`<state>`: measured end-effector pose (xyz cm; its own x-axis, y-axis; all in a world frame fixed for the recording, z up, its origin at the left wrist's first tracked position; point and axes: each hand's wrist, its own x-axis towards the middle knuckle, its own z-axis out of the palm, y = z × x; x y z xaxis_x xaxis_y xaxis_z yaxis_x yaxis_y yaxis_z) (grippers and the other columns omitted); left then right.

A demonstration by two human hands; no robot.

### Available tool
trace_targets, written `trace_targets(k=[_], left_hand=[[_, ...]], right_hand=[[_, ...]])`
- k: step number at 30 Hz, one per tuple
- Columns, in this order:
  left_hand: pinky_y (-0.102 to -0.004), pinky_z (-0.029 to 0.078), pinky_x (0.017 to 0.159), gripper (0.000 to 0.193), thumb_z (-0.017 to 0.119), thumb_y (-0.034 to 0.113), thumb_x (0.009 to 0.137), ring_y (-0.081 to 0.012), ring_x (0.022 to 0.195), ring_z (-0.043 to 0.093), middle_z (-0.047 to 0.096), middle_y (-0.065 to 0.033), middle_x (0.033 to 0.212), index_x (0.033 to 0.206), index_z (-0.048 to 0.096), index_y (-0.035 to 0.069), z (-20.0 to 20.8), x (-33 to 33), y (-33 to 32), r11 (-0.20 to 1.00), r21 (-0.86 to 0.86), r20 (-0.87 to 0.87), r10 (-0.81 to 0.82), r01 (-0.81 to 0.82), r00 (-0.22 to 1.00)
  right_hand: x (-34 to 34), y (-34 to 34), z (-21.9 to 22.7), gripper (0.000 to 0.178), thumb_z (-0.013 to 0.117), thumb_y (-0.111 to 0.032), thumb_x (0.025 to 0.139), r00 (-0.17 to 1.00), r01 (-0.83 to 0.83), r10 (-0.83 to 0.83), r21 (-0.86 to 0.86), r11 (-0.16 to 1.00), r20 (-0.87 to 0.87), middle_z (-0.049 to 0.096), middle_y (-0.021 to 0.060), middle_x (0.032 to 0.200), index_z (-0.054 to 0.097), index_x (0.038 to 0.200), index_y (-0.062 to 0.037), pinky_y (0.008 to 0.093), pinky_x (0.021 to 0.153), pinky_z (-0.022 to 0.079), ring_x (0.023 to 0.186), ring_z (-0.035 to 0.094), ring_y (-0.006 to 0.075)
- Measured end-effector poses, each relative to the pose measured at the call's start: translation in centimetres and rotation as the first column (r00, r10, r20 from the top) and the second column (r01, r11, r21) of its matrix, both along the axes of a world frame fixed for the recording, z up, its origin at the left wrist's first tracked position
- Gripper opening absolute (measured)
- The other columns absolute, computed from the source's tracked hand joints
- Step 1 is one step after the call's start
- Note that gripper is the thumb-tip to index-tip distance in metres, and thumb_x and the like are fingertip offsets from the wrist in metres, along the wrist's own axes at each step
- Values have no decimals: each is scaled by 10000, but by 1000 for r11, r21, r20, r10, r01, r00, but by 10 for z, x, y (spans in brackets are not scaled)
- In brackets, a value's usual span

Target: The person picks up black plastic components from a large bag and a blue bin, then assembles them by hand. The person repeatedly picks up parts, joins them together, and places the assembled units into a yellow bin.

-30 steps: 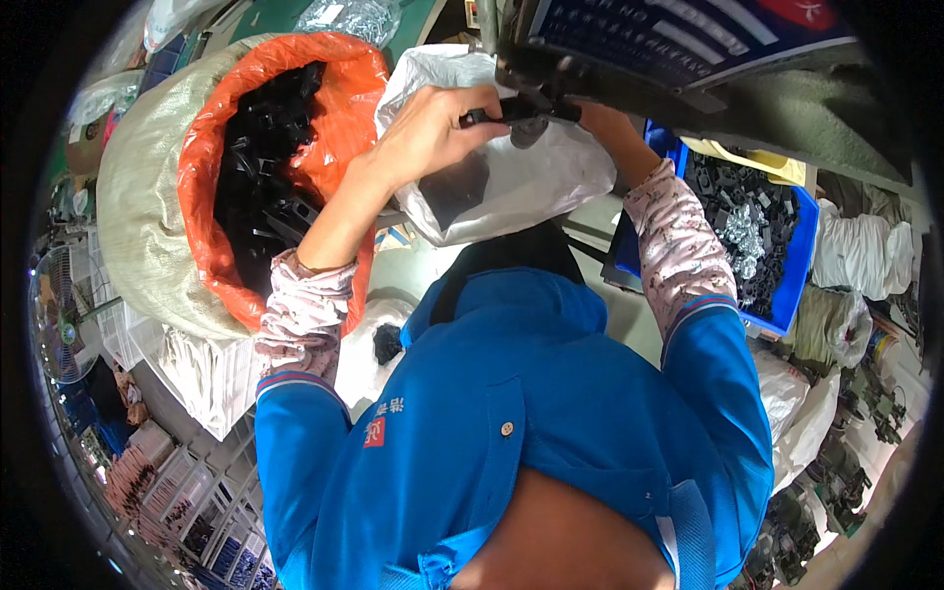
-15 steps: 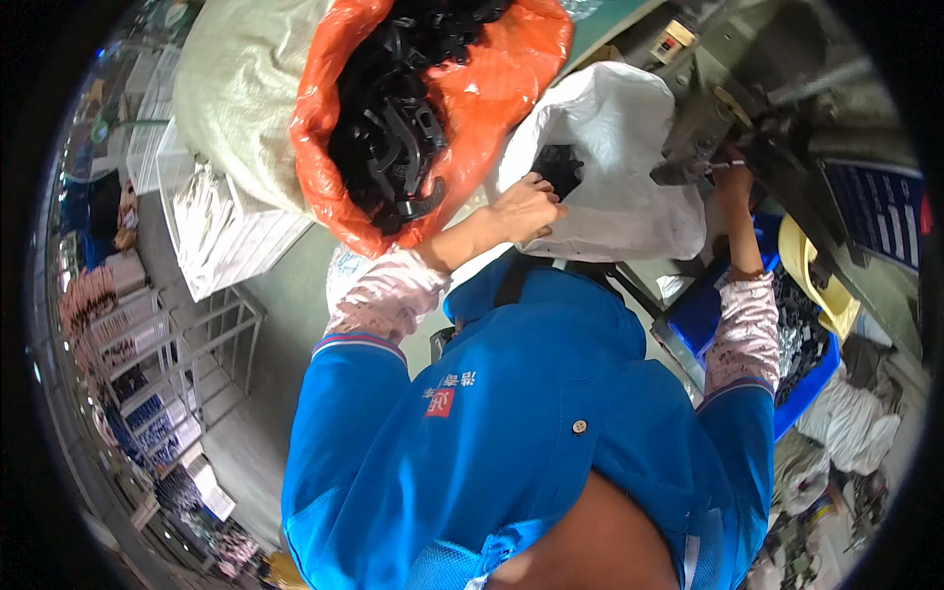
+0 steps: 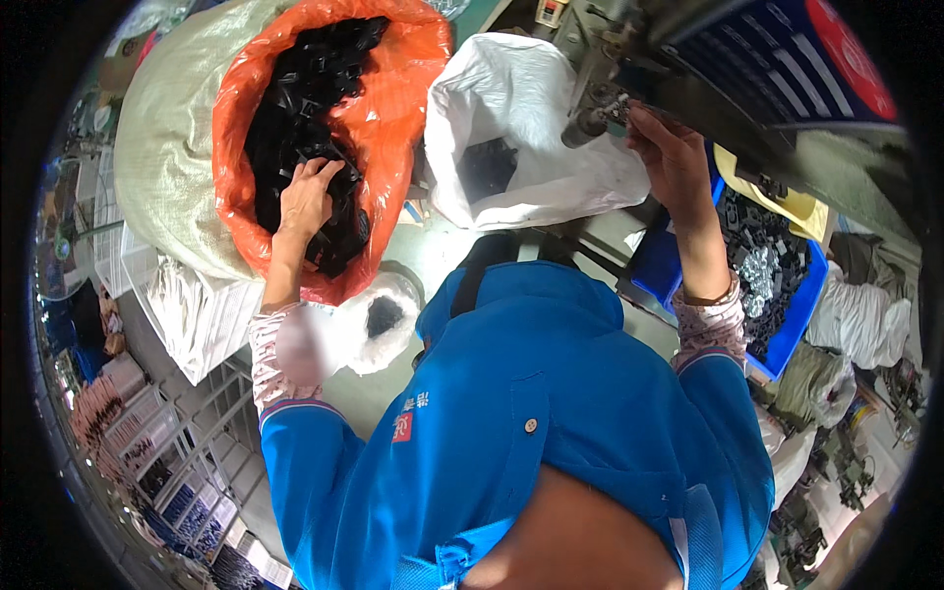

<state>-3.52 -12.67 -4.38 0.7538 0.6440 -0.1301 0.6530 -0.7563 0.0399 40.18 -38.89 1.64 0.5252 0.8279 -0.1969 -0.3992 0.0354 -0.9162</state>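
My left hand (image 3: 307,197) reaches into an orange plastic bag (image 3: 393,108) full of black plastic parts (image 3: 295,88), its fingers curled among the parts. My right hand (image 3: 672,157) is raised at the metal machine (image 3: 629,59) at the upper right, its fingers at the machine's small fixture (image 3: 590,113); what it holds is hidden. Between the hands a white bag (image 3: 531,128) lies open with a few black parts (image 3: 489,167) inside.
A pale woven sack (image 3: 162,167) wraps the orange bag. A blue bin (image 3: 787,295) with silvery and dark parts sits to the right. A small clear bag (image 3: 379,320) lies below the orange one. White wire racks (image 3: 197,324) stand at the left.
My left hand left the white bag and went left into the orange bag of black parts. My right hand stays up at the machine. The view has swung.
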Motion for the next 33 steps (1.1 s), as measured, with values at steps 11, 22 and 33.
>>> trace_targets(k=[11, 22, 33], left_hand=[[-313, 508, 898, 321, 464, -106, 820, -229, 1066, 610, 558, -151, 1309, 1098, 611, -42, 28, -33, -5, 974, -207, 704, 210, -87, 679], [-268, 565, 810, 208, 638, 193, 951, -175, 821, 629, 637, -99, 936, 1022, 584, 5, 39, 60, -87, 508, -858, 508, 861, 81, -21], [-323, 488, 1023, 423, 644, 193, 936, -239, 1193, 569, 567, -161, 1294, 1293, 516, 6, 19, 266, -268, -715, -168, -289, 694, 678, 660]], right_hand=[[-25, 24, -4, 153, 720, -114, 843, 999, 14, -11, 89, 996, -35, 675, 51, 826, 709, 964, -21, 280, 641, 482, 675, 586, 129], [-63, -64, -19, 181, 700, -180, 837, 443, 322, -209, 63, 945, 872, 650, 123, 850, 712, 997, -95, 397, 662, 519, 789, 644, 317], [2, -251, -23, 249, 689, -182, 842, 172, 804, 219, -265, 532, 961, 637, 94, 984, 675, 1076, -97, 392, 703, 516, 843, 644, 295]])
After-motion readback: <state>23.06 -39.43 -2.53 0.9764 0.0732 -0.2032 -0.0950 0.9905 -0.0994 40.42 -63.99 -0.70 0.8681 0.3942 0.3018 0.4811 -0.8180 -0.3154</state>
